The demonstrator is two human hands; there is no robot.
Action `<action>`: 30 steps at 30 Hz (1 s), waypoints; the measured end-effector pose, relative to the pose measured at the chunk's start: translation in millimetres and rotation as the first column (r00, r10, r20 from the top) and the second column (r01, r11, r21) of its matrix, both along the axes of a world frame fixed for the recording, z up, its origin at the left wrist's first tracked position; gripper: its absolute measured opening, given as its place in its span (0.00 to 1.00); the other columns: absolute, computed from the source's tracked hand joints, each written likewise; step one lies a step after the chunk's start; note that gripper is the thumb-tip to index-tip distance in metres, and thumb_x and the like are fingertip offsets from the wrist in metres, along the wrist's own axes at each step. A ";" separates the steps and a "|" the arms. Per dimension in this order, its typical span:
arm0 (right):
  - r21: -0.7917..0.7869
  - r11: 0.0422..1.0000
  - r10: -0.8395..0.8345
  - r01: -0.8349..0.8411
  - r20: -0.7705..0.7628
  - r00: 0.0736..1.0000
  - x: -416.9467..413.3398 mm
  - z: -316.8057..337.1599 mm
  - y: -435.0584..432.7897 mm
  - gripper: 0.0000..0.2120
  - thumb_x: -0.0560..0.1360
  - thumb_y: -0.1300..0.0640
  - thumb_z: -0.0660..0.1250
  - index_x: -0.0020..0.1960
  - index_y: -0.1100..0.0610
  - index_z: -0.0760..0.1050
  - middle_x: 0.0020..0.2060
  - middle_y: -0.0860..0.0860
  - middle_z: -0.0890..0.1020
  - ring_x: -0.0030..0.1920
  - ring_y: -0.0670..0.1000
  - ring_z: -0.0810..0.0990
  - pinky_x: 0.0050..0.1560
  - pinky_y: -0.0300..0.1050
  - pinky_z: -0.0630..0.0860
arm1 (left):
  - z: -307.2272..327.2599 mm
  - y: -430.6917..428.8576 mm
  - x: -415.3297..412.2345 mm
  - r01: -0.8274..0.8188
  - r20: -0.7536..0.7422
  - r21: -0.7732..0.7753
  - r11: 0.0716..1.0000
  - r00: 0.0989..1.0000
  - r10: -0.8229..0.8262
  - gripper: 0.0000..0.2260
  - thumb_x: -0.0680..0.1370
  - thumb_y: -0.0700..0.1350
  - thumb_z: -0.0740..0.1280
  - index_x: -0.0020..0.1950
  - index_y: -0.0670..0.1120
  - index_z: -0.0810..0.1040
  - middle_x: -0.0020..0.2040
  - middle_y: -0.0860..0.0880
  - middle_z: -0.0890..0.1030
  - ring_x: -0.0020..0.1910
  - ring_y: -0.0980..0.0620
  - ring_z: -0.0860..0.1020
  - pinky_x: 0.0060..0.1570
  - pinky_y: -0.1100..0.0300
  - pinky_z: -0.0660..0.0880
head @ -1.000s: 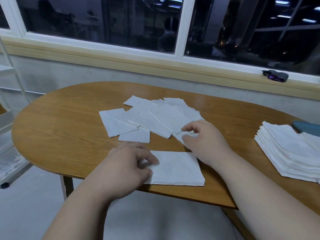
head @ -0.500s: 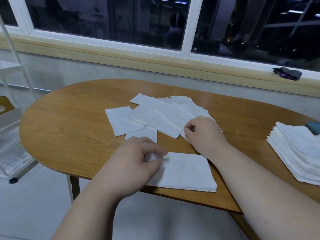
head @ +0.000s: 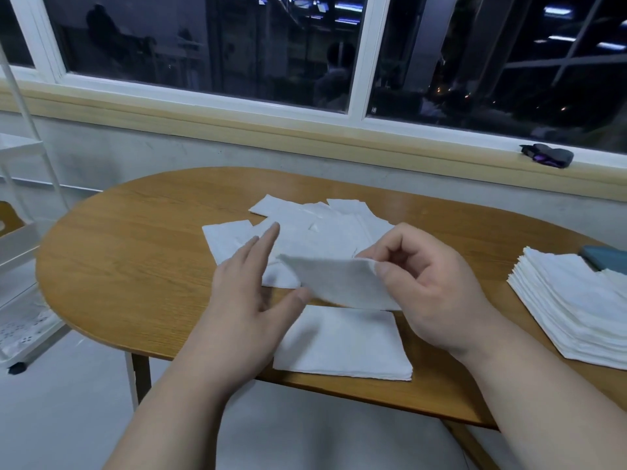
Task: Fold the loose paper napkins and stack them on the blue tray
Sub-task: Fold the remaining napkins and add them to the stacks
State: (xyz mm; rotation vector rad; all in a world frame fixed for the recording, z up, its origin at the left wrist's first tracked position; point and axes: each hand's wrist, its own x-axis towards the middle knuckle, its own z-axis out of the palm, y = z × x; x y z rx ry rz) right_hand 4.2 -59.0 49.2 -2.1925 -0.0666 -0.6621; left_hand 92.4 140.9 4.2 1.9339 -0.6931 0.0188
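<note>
My right hand (head: 431, 286) pinches one white napkin (head: 339, 283) by its right edge and holds it in the air above the table. My left hand (head: 247, 293) is beside it with straight fingers, its thumb touching the napkin's lower left edge. Under them a folded napkin pile (head: 342, 344) lies near the table's front edge. Several loose napkins (head: 305, 228) are spread in the middle of the table. A tall stack of folded napkins (head: 573, 307) sits at the right on the blue tray (head: 607, 259), of which only a corner shows.
The oval wooden table (head: 135, 245) stands under a window. A white wire rack (head: 20, 266) is at the left beside the table. A dark small object (head: 549, 156) lies on the window sill at the right.
My right hand lifted a napkin off the loose spread and brought it toward me. My left hand left the folded pile and opened beside the lifted napkin.
</note>
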 end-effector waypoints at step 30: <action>0.326 0.921 -0.167 0.214 -0.167 0.972 -19.0 -40.7 1.1 0.04 0.72 0.56 0.74 0.41 0.47 0.85 0.40 0.41 0.87 0.43 0.38 0.83 0.43 0.29 0.74 | 12.7 1.0 -8.2 0.104 -0.107 -0.040 0.994 0.988 -0.108 0.13 0.79 0.52 0.66 0.56 0.72 0.79 0.43 0.77 0.77 0.49 0.78 0.74 0.43 0.80 0.67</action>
